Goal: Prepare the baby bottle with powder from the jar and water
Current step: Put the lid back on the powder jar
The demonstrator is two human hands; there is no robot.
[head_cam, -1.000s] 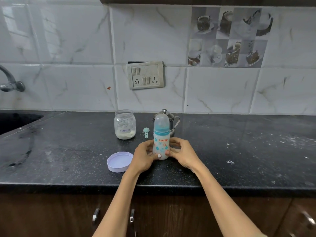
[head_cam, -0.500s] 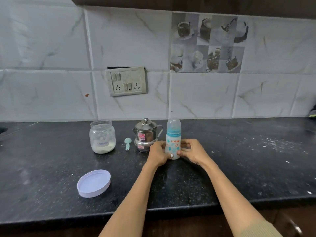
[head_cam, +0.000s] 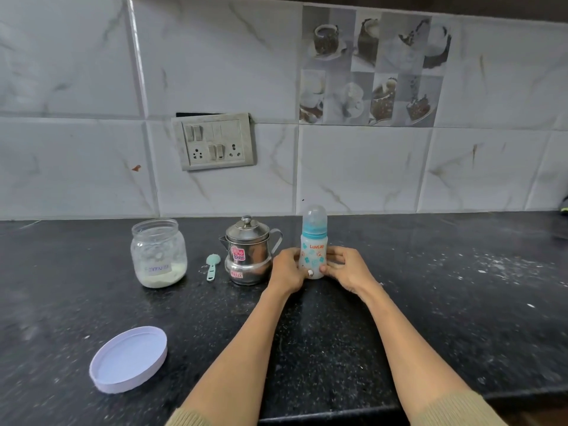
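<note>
A: Head view first. We count one baby bottle (head_cam: 314,253) standing upright on the black counter (head_cam: 461,302), closer to the back edge than the front and about midway along its length. The clear cap and the teal collar are both on.

B: And we have two hands on it. Our left hand (head_cam: 287,272) wraps the lower left side of the bottle with its fingers curled against it. Our right hand (head_cam: 345,270) holds the lower right side, thumb at the front near the base and the fingers curled round the side.

A: So both grip the same bottle near its base, and the base seems to sit on the counter, though our fingers hide part of it.

B: To the left we count one steel pot (head_cam: 249,252) with its lid and knob on, just beside our left hand. We cannot tell whether the knuckles touch it.

A: Left of the pot lies one small teal scoop (head_cam: 212,266), flat on the counter, bowl toward the wall, handle toward us.

B: Further left stands one glass jar (head_cam: 159,253), open, with a shallow layer of pale powder at the bottom and a label we cannot read.

A: Its one lilac lid (head_cam: 129,358) lies upturned well apart from it, near the front edge toward the left end.

B: White specks are scattered on the counter toward the right end. On the tiled wall above we count one switch panel (head_cam: 214,141) and one picture tile (head_cam: 373,67) showing cups and desserts.
</note>
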